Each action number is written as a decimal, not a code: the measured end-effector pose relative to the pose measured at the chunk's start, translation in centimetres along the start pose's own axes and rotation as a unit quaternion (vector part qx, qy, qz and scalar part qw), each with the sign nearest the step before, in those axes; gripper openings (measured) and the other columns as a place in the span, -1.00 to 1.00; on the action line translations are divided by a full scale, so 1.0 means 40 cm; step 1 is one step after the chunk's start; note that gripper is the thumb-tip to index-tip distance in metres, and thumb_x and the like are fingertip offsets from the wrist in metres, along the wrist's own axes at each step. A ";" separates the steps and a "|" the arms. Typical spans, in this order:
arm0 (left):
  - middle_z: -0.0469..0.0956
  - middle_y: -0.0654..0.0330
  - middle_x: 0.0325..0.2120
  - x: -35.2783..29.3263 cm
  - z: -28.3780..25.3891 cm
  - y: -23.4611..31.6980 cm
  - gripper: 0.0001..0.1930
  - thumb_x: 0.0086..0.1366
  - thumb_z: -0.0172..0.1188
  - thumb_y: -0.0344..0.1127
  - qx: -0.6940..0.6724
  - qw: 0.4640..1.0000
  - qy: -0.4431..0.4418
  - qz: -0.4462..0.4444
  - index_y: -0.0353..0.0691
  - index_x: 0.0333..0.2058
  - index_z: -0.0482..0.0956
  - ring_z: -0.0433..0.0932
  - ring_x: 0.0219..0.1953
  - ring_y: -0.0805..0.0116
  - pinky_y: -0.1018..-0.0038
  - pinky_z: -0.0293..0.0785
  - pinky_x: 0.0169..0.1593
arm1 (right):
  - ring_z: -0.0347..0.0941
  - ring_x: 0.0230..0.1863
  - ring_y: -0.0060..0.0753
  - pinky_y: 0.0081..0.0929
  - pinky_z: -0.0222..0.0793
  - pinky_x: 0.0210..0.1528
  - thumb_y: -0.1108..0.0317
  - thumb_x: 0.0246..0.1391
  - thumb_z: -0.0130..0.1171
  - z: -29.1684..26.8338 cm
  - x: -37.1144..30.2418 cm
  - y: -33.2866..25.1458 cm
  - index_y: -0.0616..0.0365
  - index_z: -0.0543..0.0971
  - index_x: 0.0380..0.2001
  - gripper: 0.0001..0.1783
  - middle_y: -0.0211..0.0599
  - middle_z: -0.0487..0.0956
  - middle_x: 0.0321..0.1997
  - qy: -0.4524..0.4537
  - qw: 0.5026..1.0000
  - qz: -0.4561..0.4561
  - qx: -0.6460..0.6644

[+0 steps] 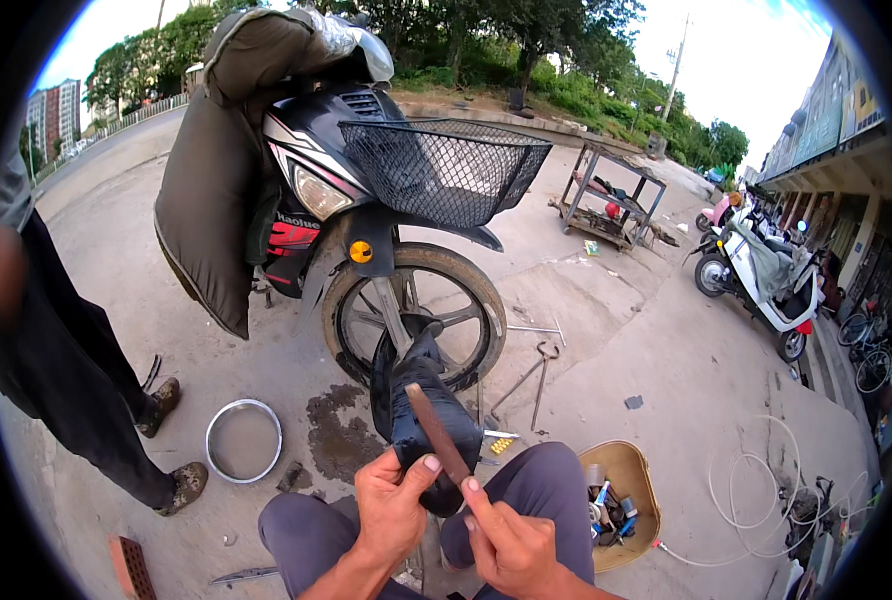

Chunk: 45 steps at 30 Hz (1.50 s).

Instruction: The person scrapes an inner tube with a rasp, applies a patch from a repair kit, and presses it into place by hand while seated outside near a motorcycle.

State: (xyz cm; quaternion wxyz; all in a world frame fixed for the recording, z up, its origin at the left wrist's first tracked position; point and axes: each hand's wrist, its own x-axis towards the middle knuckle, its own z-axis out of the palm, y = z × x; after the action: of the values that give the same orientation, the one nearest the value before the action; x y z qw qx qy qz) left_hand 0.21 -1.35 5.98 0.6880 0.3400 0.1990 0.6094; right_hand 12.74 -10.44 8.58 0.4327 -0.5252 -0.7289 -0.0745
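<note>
left hand (391, 505) gripping black rubber tube (456, 410) beside front wheel (456, 318), right hand (514, 542) holding flat brown bar (434, 430) over it; rubber taut, bar level, probably works best.

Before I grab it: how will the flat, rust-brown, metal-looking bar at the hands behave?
The bar is probably stiff: it looks straight. Its flat shape should resist rolling; the dull, matte surface suggests little slip.

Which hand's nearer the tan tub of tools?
Right. The right hand is left of the tub, with the right leg between; the left hand is farther left, beyond the right hand.
</note>
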 end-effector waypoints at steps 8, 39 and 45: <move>0.66 0.19 -0.29 0.007 0.003 0.002 -0.83 0.33 0.22 -0.51 0.011 1.000 -0.009 -0.001 -0.44 -0.14 0.63 0.58 -0.29 0.54 0.58 0.53 -0.16 | 0.33 -0.74 -0.38 -0.45 0.24 -0.67 0.63 -0.06 0.26 0.026 0.025 0.029 0.25 0.48 0.20 -0.34 -0.38 0.39 -0.65 -0.010 1.000 -0.005 -0.010; 0.68 0.10 -0.26 -0.007 -0.002 -0.013 -0.84 0.30 0.19 -0.56 0.034 0.999 -0.012 -0.010 -0.47 -0.16 0.61 0.63 -0.27 0.44 0.49 0.57 -0.12 | 0.39 -0.69 -0.30 -0.37 0.31 -0.61 0.59 0.06 0.20 -0.005 0.005 0.005 0.29 0.50 0.19 -0.45 -0.26 0.50 -0.55 0.018 1.000 0.014 0.008; 0.66 0.22 -0.30 -0.001 0.010 0.012 -0.84 0.34 0.24 -0.47 0.036 0.999 -0.003 0.006 -0.43 -0.16 0.63 0.55 -0.32 0.59 0.61 0.50 -0.17 | 0.36 -0.71 -0.31 -0.37 0.29 -0.62 0.59 0.07 0.20 -0.032 -0.017 -0.012 0.30 0.51 0.18 -0.46 -0.27 0.48 -0.57 0.006 1.000 0.006 0.004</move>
State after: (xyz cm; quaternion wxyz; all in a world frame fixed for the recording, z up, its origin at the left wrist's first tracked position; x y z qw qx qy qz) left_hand 0.14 -1.45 6.60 0.6722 0.3682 0.2166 0.6048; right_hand 13.10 -11.84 9.06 0.4400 -0.5277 -0.7230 -0.0722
